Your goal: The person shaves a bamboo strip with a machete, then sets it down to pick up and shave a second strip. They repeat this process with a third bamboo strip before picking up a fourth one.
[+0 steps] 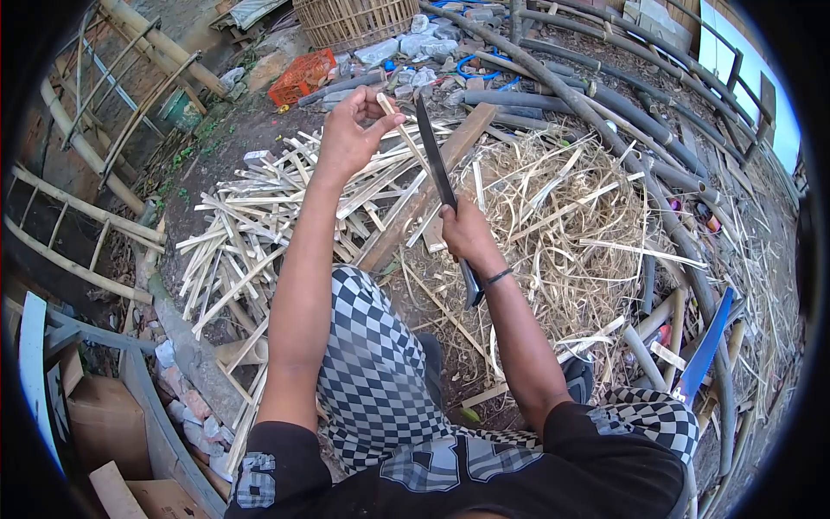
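Raised in front of me, my left hand point(350, 134) pinches a thin split bamboo strip point(409, 138) near its upper end. My right hand point(471, 235) grips a machete point(434, 149) by its handle, the dark blade pointing up and away from me. The strip slants down beside the blade, its lower part close to the edge. Below both hands, a wooden plank point(389, 242) lies at an angle on the ground. A pile of cut bamboo strips point(233, 246) spreads to the left, and a heap of curly bamboo shavings point(571, 233) covers the ground on the right.
A blue handsaw point(707, 350) stands by my right knee. Dark bamboo poles point(622, 108) lie across the back and right. An orange crate point(303, 76) and a woven basket point(356, 22) are at the back. Cardboard boxes point(108, 424) sit at lower left, below bamboo ladder-like frames point(82, 233).
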Motion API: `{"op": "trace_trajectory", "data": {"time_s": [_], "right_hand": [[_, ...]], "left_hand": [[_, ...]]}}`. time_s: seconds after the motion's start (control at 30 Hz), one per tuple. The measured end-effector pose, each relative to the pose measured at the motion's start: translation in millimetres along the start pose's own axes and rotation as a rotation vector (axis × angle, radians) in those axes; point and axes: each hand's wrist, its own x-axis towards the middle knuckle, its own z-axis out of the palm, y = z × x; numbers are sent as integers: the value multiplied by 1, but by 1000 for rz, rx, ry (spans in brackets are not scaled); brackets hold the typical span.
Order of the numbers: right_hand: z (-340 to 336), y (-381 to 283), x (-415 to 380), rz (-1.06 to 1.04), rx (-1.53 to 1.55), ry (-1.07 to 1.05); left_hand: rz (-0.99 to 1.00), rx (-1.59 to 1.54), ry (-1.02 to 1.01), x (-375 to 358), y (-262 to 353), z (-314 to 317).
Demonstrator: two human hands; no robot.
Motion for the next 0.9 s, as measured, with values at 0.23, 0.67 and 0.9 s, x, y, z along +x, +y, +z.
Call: {"op": "trace_trajectory", "data": {"time_s": [0.23, 0.67, 0.9], "right_hand": [[-28, -21, -4, -58, 175, 166], [20, 27, 2, 11, -149, 147], [-22, -15, -8, -64, -14, 108]], "left_hand": [[12, -29, -12, -3, 4, -1], [79, 45, 19, -7, 11, 8], [72, 45, -12, -6, 5, 10]]}}
